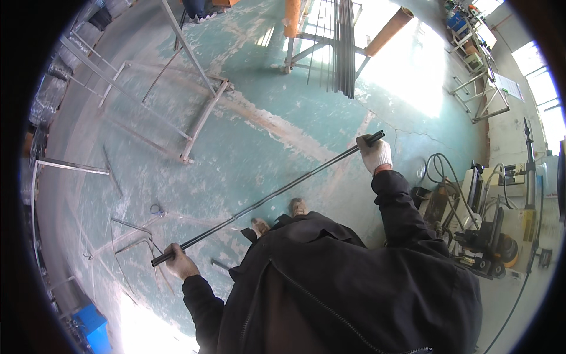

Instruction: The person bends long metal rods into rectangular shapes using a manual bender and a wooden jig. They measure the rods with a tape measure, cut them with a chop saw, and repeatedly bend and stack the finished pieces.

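A pair of long, thin dark metal rods [274, 194] stretches slantwise across the front of my body, its right end higher in the picture. My left hand [181, 264], in a pale work glove, is closed around the rods near their left end. Near the other end, my right hand [375, 154], in a white knitted glove, grips them too. The rods lie close together and stay off the floor, above my shoes [299, 206].
Metal frames [203, 121] stand on the worn green floor at left. Ahead, a bundle of long dark rods [345, 53] rests on a rack beside orange-brown posts [389, 30]. A machine with cables [489, 236] stands at right. Bent metal pieces [135, 239] lie left, near a blue box [93, 330].
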Tool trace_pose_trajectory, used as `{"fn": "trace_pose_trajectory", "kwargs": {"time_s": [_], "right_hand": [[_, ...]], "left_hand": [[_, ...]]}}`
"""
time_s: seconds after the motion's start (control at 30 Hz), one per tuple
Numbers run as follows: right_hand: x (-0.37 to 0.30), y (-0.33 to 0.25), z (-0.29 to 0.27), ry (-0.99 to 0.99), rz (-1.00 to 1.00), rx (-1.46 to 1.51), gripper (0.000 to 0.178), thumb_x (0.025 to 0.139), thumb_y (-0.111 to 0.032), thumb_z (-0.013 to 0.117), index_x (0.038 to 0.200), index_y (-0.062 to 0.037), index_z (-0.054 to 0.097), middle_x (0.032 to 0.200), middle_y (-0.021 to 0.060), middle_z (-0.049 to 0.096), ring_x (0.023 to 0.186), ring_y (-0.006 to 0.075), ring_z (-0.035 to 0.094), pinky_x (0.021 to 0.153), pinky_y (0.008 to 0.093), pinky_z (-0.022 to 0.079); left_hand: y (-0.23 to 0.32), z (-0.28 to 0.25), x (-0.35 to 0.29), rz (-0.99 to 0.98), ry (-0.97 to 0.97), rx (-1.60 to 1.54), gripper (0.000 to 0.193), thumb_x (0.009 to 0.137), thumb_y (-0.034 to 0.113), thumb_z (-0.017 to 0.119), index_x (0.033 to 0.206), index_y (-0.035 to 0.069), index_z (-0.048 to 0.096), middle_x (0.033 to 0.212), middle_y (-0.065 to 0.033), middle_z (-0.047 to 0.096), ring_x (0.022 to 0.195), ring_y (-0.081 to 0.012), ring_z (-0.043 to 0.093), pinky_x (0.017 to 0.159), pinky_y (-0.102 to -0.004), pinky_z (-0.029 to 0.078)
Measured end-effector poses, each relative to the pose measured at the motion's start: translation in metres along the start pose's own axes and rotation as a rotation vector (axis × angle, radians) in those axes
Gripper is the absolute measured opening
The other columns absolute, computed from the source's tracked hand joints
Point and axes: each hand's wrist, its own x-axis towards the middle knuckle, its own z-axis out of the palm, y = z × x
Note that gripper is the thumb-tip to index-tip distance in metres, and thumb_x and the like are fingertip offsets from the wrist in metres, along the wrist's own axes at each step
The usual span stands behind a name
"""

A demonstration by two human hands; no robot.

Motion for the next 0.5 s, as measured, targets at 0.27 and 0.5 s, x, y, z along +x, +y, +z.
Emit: {"fn": "trace_pose_trajectory", "kwargs": {"time_s": [0.27,0.5], "right_hand": [[0.009,-0.004,0.010,0.048,-0.034,-0.074,0.039,0.107,-0.040,0.070,0.099,-0.0039,0.081,0.090,0.0283,0.076,0.092,0.0496,0.077,0.078,0.0546,0.060],[0.016,0.010,-0.026,0.106,-0.024,0.007,0.037,0.109,-0.037,0.068,0.100,-0.0028,0.080,0.081,0.0226,0.075,0.083,0.0439,0.078,0.075,0.0502,0.059]], "left_hand": [[0.006,0.004,0.003,0.055,0.030,0.099,0.017,0.107,0.016,0.076,0.099,0.002,0.076,0.086,-0.0039,0.067,0.078,-0.0154,0.060,0.071,-0.0345,0.050],[0.048,0.037,0.014,0.094,-0.061,-0.078,0.007,0.108,0.003,0.072,0.102,0.002,0.072,0.092,0.0002,0.062,0.080,-0.0123,0.056,0.071,-0.0317,0.045]]}}
